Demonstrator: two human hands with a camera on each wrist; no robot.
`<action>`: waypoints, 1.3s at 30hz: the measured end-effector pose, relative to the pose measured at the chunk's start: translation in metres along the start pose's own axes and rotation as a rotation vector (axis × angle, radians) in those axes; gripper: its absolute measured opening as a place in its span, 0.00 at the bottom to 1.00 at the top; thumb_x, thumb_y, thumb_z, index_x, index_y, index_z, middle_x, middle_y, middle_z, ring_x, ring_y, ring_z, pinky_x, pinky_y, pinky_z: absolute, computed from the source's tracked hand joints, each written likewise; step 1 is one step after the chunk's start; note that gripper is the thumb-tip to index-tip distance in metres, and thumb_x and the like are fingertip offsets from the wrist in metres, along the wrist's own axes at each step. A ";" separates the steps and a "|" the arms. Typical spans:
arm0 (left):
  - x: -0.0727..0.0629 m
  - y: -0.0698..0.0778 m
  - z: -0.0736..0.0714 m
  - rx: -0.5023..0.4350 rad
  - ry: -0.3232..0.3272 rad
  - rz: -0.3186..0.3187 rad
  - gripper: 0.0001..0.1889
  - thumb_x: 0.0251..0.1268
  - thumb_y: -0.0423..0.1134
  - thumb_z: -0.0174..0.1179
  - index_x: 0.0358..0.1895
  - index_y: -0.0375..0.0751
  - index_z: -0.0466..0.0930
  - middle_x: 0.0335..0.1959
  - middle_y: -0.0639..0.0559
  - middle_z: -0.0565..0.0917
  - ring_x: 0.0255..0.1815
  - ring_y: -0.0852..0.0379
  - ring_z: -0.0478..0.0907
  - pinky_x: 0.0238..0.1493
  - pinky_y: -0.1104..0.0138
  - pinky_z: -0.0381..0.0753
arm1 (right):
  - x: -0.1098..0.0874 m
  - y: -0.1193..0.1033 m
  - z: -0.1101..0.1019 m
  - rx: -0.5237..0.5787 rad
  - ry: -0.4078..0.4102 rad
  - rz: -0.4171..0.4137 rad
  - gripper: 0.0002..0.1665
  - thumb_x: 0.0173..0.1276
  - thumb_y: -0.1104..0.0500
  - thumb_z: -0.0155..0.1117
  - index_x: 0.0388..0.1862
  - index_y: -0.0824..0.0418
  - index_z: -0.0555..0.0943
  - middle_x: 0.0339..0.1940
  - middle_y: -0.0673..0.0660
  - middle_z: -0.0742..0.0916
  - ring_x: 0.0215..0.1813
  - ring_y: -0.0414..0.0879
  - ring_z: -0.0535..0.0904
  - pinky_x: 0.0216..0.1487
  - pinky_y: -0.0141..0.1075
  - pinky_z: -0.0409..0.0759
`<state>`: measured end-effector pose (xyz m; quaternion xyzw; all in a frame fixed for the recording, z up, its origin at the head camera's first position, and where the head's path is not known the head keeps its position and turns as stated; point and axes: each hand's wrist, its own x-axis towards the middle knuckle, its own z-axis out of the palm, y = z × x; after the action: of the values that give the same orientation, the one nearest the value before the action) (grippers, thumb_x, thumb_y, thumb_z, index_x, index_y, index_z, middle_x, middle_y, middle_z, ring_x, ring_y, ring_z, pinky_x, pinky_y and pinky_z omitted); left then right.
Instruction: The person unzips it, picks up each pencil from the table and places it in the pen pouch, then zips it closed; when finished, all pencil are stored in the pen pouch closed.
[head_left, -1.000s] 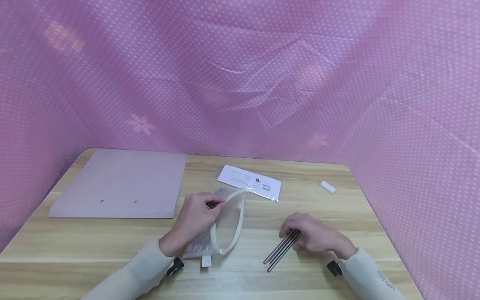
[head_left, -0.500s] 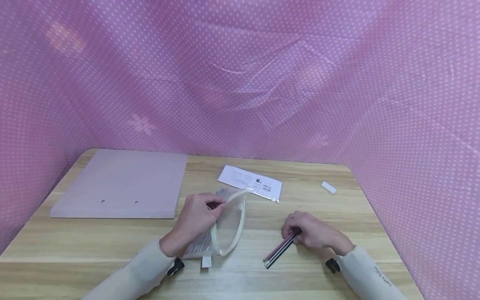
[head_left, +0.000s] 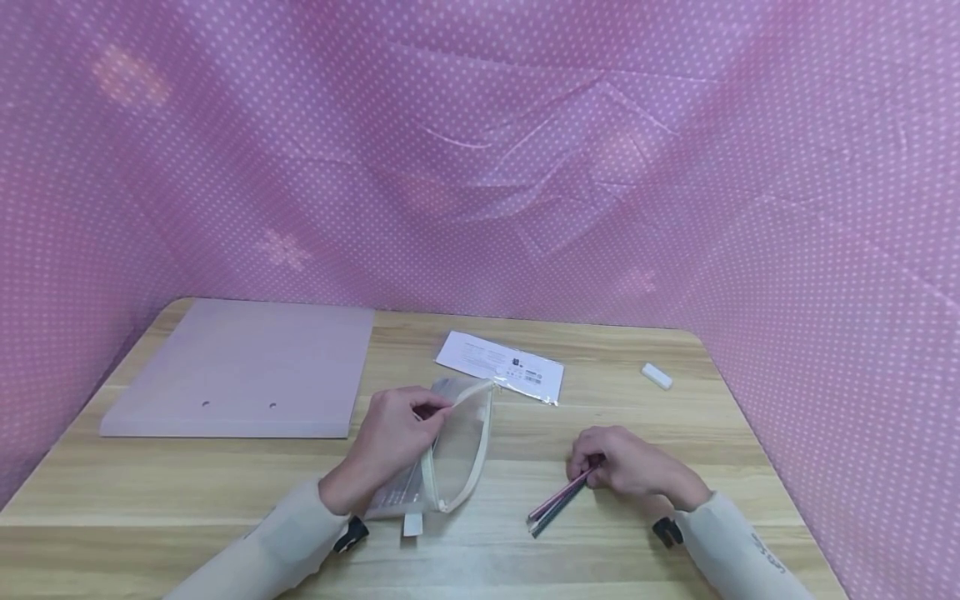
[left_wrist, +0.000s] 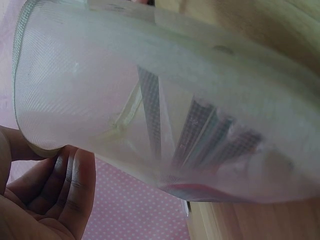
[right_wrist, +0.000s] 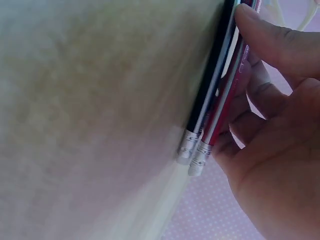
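My left hand (head_left: 397, 437) pinches the upper rim of a translucent mesh zip pouch (head_left: 463, 450), whose mouth gapes toward the right. In the left wrist view, dark slender shapes (left_wrist: 192, 130) show through the mesh (left_wrist: 65, 90). To the right of the pouch, my right hand (head_left: 630, 468) holds a small bundle of pencils (head_left: 558, 504), their free ends pointing down and left, low over the table. From the right wrist, a black pencil (right_wrist: 212, 75) and a red pencil (right_wrist: 227, 95) show side by side with white erasers on their ends, the thumb across them.
Behind the pouch lies a white printed packet (head_left: 498, 367) with a barcode. A small white block (head_left: 657, 376) sits toward the back right. The left of the wooden table (head_left: 637, 558) bears a pale pink folder (head_left: 247, 367). Pink dotted cloth (head_left: 480, 167) hangs around the back and sides.
The pencils have turned and bunched a little in my right hand, which has shifted slightly right. The left hand and the pouch stay as they were.
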<state>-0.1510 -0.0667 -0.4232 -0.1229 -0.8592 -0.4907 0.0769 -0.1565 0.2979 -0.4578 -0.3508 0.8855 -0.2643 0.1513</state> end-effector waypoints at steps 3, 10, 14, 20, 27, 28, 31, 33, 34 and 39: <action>0.000 0.000 0.000 0.005 0.000 0.001 0.04 0.60 0.35 0.71 0.37 0.43 0.91 0.32 0.52 0.91 0.25 0.64 0.79 0.28 0.74 0.80 | 0.000 -0.003 -0.003 0.016 0.002 -0.002 0.21 0.54 0.72 0.70 0.38 0.45 0.86 0.37 0.42 0.86 0.37 0.34 0.79 0.39 0.29 0.82; 0.000 0.000 -0.001 0.005 -0.004 -0.003 0.04 0.60 0.35 0.71 0.37 0.44 0.91 0.33 0.52 0.91 0.22 0.64 0.78 0.25 0.73 0.79 | 0.002 -0.013 -0.010 -0.010 0.038 -0.026 0.19 0.59 0.69 0.70 0.42 0.46 0.87 0.40 0.42 0.88 0.42 0.33 0.82 0.46 0.31 0.84; 0.000 0.000 -0.001 0.006 -0.004 -0.003 0.04 0.60 0.35 0.71 0.38 0.42 0.91 0.32 0.52 0.91 0.23 0.64 0.78 0.25 0.73 0.80 | 0.007 -0.020 -0.010 -0.022 0.068 -0.003 0.16 0.61 0.66 0.71 0.43 0.46 0.87 0.39 0.41 0.89 0.40 0.31 0.81 0.44 0.30 0.82; 0.000 0.001 -0.001 0.005 -0.003 -0.021 0.04 0.60 0.35 0.71 0.37 0.42 0.91 0.32 0.52 0.91 0.24 0.64 0.79 0.26 0.74 0.80 | 0.019 -0.034 -0.007 0.156 0.083 0.079 0.14 0.64 0.65 0.70 0.48 0.51 0.86 0.38 0.50 0.90 0.39 0.34 0.82 0.42 0.30 0.82; -0.001 0.004 -0.002 0.005 -0.008 -0.042 0.04 0.60 0.35 0.71 0.38 0.42 0.91 0.33 0.51 0.91 0.24 0.63 0.79 0.26 0.73 0.81 | 0.036 -0.051 0.001 0.414 0.024 0.102 0.21 0.66 0.67 0.67 0.58 0.59 0.82 0.40 0.65 0.89 0.39 0.38 0.84 0.42 0.31 0.86; -0.001 0.004 -0.002 0.004 -0.009 -0.042 0.04 0.60 0.35 0.71 0.38 0.42 0.91 0.33 0.51 0.91 0.23 0.63 0.79 0.26 0.73 0.80 | 0.038 -0.053 0.003 0.453 0.020 0.101 0.22 0.66 0.67 0.67 0.60 0.61 0.80 0.40 0.68 0.88 0.39 0.38 0.85 0.41 0.32 0.86; -0.001 0.004 -0.003 0.000 -0.009 -0.044 0.04 0.60 0.34 0.71 0.37 0.45 0.91 0.33 0.51 0.91 0.21 0.63 0.77 0.23 0.72 0.79 | 0.047 -0.060 0.009 0.602 0.011 0.134 0.26 0.66 0.69 0.65 0.64 0.67 0.76 0.42 0.76 0.86 0.36 0.41 0.85 0.37 0.35 0.88; -0.001 0.003 -0.003 -0.001 -0.008 -0.047 0.04 0.59 0.34 0.71 0.37 0.47 0.91 0.32 0.52 0.91 0.21 0.63 0.77 0.23 0.72 0.78 | 0.052 -0.064 0.011 0.706 0.013 0.167 0.29 0.66 0.70 0.64 0.66 0.70 0.73 0.44 0.79 0.84 0.35 0.43 0.86 0.36 0.35 0.88; -0.001 0.003 -0.003 -0.001 -0.007 -0.050 0.05 0.59 0.34 0.71 0.36 0.48 0.91 0.32 0.53 0.91 0.21 0.63 0.77 0.24 0.72 0.78 | 0.054 -0.066 0.013 0.752 0.017 0.181 0.30 0.65 0.71 0.63 0.67 0.72 0.72 0.45 0.81 0.83 0.34 0.43 0.86 0.35 0.35 0.88; 0.000 0.004 -0.002 0.006 -0.004 -0.050 0.05 0.59 0.35 0.71 0.36 0.49 0.91 0.32 0.54 0.91 0.22 0.63 0.78 0.26 0.73 0.79 | 0.068 -0.072 0.020 0.910 0.054 0.248 0.32 0.65 0.71 0.64 0.69 0.74 0.70 0.47 0.77 0.84 0.37 0.44 0.87 0.36 0.33 0.88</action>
<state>-0.1496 -0.0666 -0.4190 -0.1022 -0.8636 -0.4896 0.0635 -0.1560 0.1988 -0.4384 -0.1335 0.7184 -0.6147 0.2971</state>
